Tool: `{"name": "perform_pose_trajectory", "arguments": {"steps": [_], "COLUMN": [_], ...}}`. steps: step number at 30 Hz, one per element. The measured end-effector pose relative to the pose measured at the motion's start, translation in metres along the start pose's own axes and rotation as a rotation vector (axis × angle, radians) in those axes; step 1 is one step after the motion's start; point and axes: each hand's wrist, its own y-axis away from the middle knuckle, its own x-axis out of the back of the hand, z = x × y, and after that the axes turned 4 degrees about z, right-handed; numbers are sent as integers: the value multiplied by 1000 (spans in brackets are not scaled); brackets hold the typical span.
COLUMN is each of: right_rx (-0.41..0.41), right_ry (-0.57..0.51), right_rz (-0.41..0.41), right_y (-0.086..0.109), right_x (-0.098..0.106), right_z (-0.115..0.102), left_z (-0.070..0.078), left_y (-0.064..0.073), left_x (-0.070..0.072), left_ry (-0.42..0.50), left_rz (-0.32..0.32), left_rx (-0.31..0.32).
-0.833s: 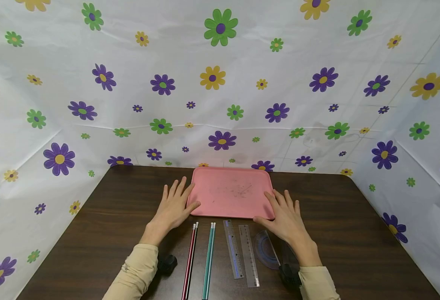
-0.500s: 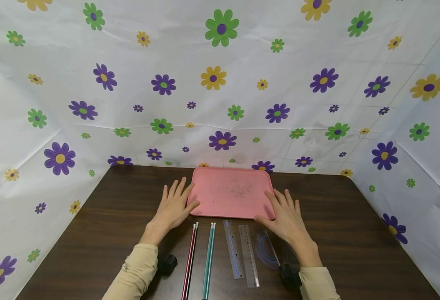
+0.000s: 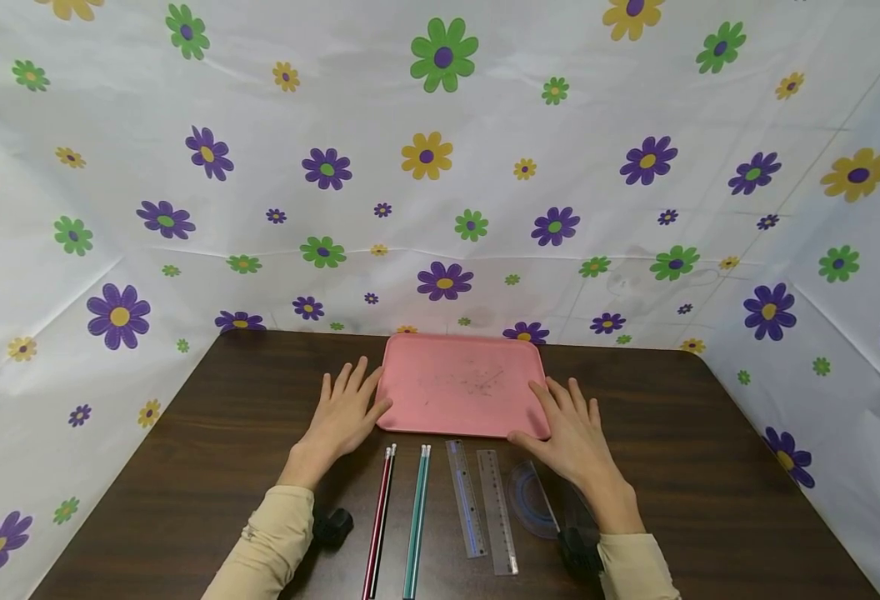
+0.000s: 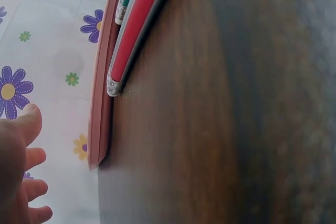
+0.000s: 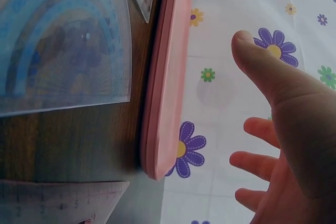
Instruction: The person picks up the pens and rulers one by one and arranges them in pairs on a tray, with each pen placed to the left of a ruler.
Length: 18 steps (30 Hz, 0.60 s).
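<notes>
A pink rectangular tray (image 3: pixel 461 383) with dark scuff marks lies at the back middle of the table. My left hand (image 3: pixel 341 417) is beside its left edge, fingers spread and straight, holding nothing. At the tray's right front corner, my right hand (image 3: pixel 575 433) is spread too, its thumb and forefinger overlapping the rim in the head view. In the right wrist view its thumb and fingers (image 5: pixel 254 163) stand apart with nothing between them. Nearest the right hand is a clear protractor (image 3: pixel 533 500) with blue arcs, seen large in the right wrist view.
Before the tray lie red-and-black pencils (image 3: pixel 380 521), green pencils (image 3: pixel 417 521) and two clear rulers (image 3: pixel 467 500). A clear scale with a slanted end (image 5: pixel 63 203) is partly under the right wrist. Flowered white cloth (image 3: pixel 365 108) hangs behind the dark table (image 3: pixel 710 467).
My left hand has shifted slightly left, leaving a little more of the tray's left edge visible. The right hand, the tray and the stationery have stayed where they were.
</notes>
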Motion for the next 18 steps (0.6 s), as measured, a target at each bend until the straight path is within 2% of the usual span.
{"name": "perform_pose_trajectory", "arguments": {"steps": [9,18], "right_rx": [17,67], "right_ry": [5,-28], "right_rz": [23,82], "right_y": [-1,-2], "right_x": [0,1], "right_z": [-1,-8], "left_z": [-4,-8], "left_y": [1,1], "left_x": [0,-1], "left_ry": [29,74], "left_rz": [-32,-104], "left_rx": [22,70]}}
